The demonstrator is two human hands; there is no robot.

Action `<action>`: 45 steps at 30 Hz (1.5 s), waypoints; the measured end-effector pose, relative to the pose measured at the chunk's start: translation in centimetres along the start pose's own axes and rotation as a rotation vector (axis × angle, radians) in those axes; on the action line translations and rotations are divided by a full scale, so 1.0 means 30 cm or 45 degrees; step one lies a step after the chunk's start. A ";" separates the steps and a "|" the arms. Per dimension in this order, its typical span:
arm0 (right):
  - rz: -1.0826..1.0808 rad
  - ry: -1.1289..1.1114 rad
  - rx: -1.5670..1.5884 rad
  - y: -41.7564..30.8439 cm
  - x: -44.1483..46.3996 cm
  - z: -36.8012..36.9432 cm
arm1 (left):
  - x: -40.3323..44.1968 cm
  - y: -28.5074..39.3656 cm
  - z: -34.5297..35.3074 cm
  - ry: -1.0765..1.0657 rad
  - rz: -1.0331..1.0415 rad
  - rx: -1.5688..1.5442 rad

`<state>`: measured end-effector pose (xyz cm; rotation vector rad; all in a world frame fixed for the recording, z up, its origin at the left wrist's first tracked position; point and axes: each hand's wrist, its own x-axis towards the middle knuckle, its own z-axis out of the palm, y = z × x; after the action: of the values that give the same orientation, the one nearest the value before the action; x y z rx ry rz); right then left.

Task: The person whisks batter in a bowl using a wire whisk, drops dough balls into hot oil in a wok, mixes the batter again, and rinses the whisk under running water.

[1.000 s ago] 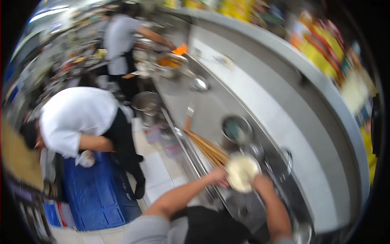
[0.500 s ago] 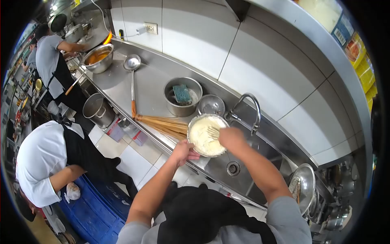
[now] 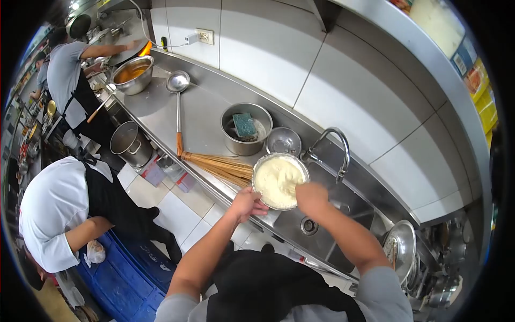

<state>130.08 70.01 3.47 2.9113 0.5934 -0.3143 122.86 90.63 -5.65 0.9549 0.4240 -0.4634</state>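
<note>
At the far left a co-worker in white point(image 3: 56, 212) bends over a blue container point(image 3: 123, 279), and beyond, a second co-worker in grey point(image 3: 65, 70) reaches out near an orange flame point(image 3: 145, 49). A tall steel pot point(image 3: 130, 145) stands below the front edge of the steel counter point(image 3: 206, 107). On the counter's left end sits a metal basin point(image 3: 144, 82) of orange liquid. Right of it lies a ladle point(image 3: 178, 82), bowl toward the back edge, its wooden handle pointing to the front edge. A bundle of thin sticks point(image 3: 214, 163) begins just by that handle and runs along the front edge. Farther back is a deep pan point(image 3: 242, 144) with a green scouring pad point(image 3: 244, 124) in it, and just beside the pan, a small metal bowl point(image 3: 283, 140).

The left hand point(image 3: 248, 205) grips the near left rim of the mixing bowl point(image 3: 280, 154), which is by the sink's left edge; whether it rests there cannot be told. Pale batter point(image 3: 271, 180) fills it. The right hand point(image 3: 312, 198) is closed around the handle of a whisk point(image 3: 288, 187) dipped in the batter. Behind that hand, the faucet point(image 3: 345, 155) arches over the sink point(image 3: 285, 221). A wide metal bowl point(image 3: 402, 244) stands beyond the sink's right edge.
</note>
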 end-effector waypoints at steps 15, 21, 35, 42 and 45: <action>0.000 -0.255 0.069 -0.044 -0.064 -0.087 | 0.015 -0.046 -0.021 -0.065 -0.028 -0.012; -0.069 -0.052 0.014 0.003 -0.037 0.002 | -0.048 -0.041 -0.003 -0.004 0.088 0.259; -0.175 0.017 -0.049 -0.013 -0.052 -0.016 | 0.013 0.025 -0.029 0.114 0.075 0.235; -0.200 0.092 -0.098 0.027 -0.021 0.045 | 0.038 0.056 -0.045 0.136 0.175 0.245; -0.115 -0.049 -0.004 0.049 0.047 -0.001 | 0.040 0.016 -0.036 0.151 0.205 0.139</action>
<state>131.93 69.20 3.33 2.8733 0.7198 -0.3796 123.98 91.55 -6.52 1.1164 0.4280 -0.2869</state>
